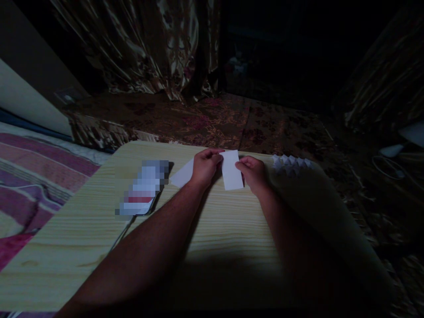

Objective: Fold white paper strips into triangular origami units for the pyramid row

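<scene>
A small white rectangle of paper [232, 171] is held upright between my two hands, over the far part of the wooden table. My left hand [206, 167] pinches its upper left corner. On the opposite edge, my right hand [253, 171] grips the paper between thumb and fingers. Another white sheet of paper [183, 173] lies flat on the table, partly covered by my left hand and wrist. To the right of my right hand, several small folded white paper pieces [291, 163] stand in rows near the table's far edge.
The pale wooden table [228, 229] has a phone [142, 187] with a blurred-out screen on its left, and a cable [122, 234] runs from it. A striped bed cover [39, 185] is at the left. Patterned curtains [159, 48] hang behind, and a white lamp [391, 150] stands at right.
</scene>
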Tool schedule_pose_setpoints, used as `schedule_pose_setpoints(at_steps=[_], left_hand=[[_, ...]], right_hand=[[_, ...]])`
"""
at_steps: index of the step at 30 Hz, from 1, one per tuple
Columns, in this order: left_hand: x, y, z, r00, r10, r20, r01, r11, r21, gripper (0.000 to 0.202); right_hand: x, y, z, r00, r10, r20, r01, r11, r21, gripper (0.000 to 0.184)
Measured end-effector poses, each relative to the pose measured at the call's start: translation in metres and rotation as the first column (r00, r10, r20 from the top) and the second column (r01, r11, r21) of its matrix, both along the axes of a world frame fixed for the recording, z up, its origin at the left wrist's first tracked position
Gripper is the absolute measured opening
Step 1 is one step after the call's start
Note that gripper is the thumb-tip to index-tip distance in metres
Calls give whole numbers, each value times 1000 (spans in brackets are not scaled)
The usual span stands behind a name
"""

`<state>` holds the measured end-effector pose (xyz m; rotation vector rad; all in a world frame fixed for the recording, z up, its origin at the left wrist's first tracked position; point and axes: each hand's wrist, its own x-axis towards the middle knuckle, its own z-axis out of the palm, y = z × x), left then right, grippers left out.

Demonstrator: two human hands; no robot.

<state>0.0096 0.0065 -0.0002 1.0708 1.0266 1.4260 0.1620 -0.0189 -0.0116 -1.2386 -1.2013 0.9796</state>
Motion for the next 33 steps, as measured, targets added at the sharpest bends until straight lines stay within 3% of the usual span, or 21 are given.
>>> schedule_pose_setpoints(at_steps=[11,18,29,33], left_hand=[[1,-2,-1,999,-34,16,33,999,19,27],[2,-3,-1,999,-50,-1,50,997,61,22],[2,-2,-2,998,-29,-54,33,997,73,9],[2,-2,-3,996,-17,-83,23,997,73,9]], right_hand=[[-1,-2,3,996,91,20,-91,996,-11,22],[0,-2,5,993,115,12,-114,992,-49,26],[2,-8,9,983,167,-79,-168,986,0,42],[3,-10,12,982,168,-80,-168,986,8,40]])
